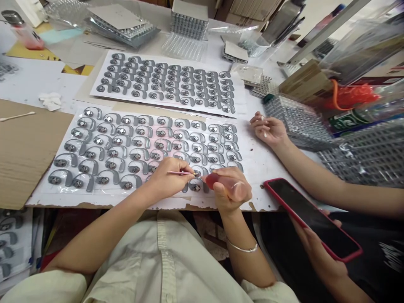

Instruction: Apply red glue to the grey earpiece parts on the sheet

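My left hand (168,179) is closed in a pinch on a thin pinkish stick-like tool (179,173), its exact kind unclear. My right hand (241,185) is wrapped round a squeeze bottle with reddish contents (227,185), tilted with its nozzle toward the left. Tool tip and nozzle come close together over the near sheet (151,169), above one of its grey hook-shaped pieces (196,187). Rows of these pieces, each with a shiny round end, cover the sheet. Behind it lies a second sheet (147,99) with similar rows.
At right, another person's hand (269,130) rests on the table, and their other hand (318,248) holds a red-cased phone (312,219). Stacked trays (189,21) stand at the back. A cotton swab (17,116) lies on cardboard (28,160) at left, near a capped bottle (23,31).
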A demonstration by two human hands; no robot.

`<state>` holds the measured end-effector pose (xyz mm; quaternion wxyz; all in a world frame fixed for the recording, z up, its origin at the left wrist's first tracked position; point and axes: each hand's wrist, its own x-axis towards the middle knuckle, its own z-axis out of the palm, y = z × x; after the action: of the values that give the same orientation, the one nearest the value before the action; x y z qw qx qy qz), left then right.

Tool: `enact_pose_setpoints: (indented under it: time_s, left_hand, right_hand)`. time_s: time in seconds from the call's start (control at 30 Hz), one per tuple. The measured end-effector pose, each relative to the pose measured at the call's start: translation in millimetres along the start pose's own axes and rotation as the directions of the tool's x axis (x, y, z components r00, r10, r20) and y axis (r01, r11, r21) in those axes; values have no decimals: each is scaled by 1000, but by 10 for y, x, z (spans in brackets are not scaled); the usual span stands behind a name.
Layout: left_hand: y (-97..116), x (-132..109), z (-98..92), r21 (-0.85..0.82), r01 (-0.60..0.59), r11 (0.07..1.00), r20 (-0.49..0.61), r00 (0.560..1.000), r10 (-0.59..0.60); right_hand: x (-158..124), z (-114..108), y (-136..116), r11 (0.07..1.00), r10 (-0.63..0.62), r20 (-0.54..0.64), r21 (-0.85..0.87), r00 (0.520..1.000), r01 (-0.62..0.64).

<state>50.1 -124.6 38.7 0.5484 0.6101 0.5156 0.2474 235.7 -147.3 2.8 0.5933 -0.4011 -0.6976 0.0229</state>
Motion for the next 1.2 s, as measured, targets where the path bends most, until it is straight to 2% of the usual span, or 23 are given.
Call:
enact_pose_setpoints:
  time_s: [0.43, 0.5, 0.53, 0.6, 0.67, 0.73, 0.8, 0.87, 0.97, 1.1, 1.2]
  left_hand:
    - [2, 0, 0, -4, -13, 1000, -5, 1000, 13]
    - [5, -8, 11, -3, -4, 1000, -11, 1000, 4]
    - [6, -20, 15, -8, 2, 1000, -8, 1000, -3]
    - [8, -64, 12, -27, 4, 1000, 3, 1000, -4]
    - [17, -123, -21, -53, -13, 999, -1, 1000, 13]
    - [35, -167, -84, -41, -44, 998, -43, 998, 43]
    - [63, -166, -157, 53, -131, 990, -111, 984, 137]
    - [93, -113, -209, 215, -284, 934, -143, 937, 317]
    - [128, 19, -210, 417, -491, 765, -53, 827, 560]
    - [105, 149, -114, 541, -628, 560, 76, 700, 710]
    - [8, 183, -44, 622, -674, 398, 118, 583, 804]
  right_hand:
    - [9, 27, -26, 1000, -5, 12, -15, 1000, 6]
    - [-4, 24, -18, 1000, 27, -21, 3, 999, -27]
    - [-3, 18, -7, 999, 50, -76, 26, 996, -48]
    - [31, -7, 31, 990, 126, -250, 87, 960, -108]
    - [121, -54, 91, 966, 250, -396, 164, 883, -200]
    - [272, -117, 161, 907, 410, -424, 281, 808, -312]
    - [465, -176, 225, 820, 540, -359, 430, 761, -379]
    - [668, -208, 272, 763, 583, -291, 518, 759, -387]
    - [904, -179, 307, 741, 567, -176, 535, 805, -405]
    - [962, -45, 352, 693, 556, 40, 529, 830, -490]
    - [840, 46, 396, 691, 547, 85, 516, 833, -506]
